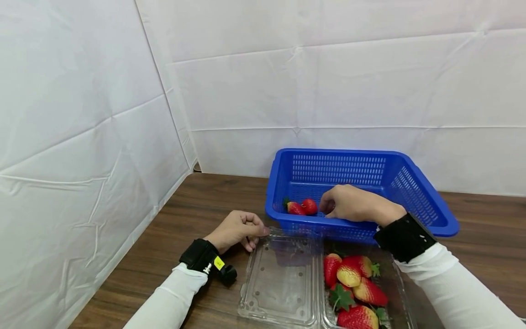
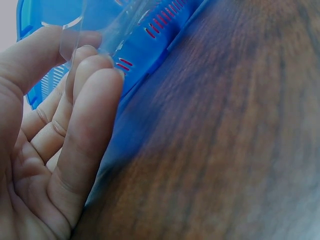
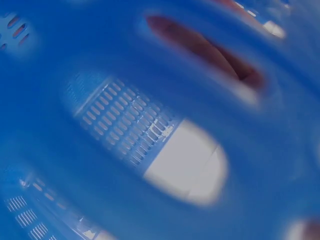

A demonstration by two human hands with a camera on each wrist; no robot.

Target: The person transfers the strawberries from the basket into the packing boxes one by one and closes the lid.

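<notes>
In the head view my left hand [image 1: 237,230] pinches the far corner of a clear plastic lid [image 1: 283,278]. Clear plastic also shows between its thumb and fingers [image 2: 95,95] in the left wrist view. The lid lies folded out from a clear clamshell box [image 1: 400,292] that holds several strawberries [image 1: 370,291]. My right hand [image 1: 353,203] reaches over the near rim of a blue plastic basket [image 1: 337,160], fingers bent downward. Just left of its fingertips, two strawberries [image 1: 296,208] lie in the basket. I cannot tell whether the right hand holds anything; its fingertips are partly hidden.
A brown wood-grain table [image 1: 197,196] carries everything. White sheeting [image 1: 246,91] hangs behind the basket and along the left side. The clamshell stands right against the basket's near side. Blue slotted basket wall [image 3: 125,120] fills the right wrist view.
</notes>
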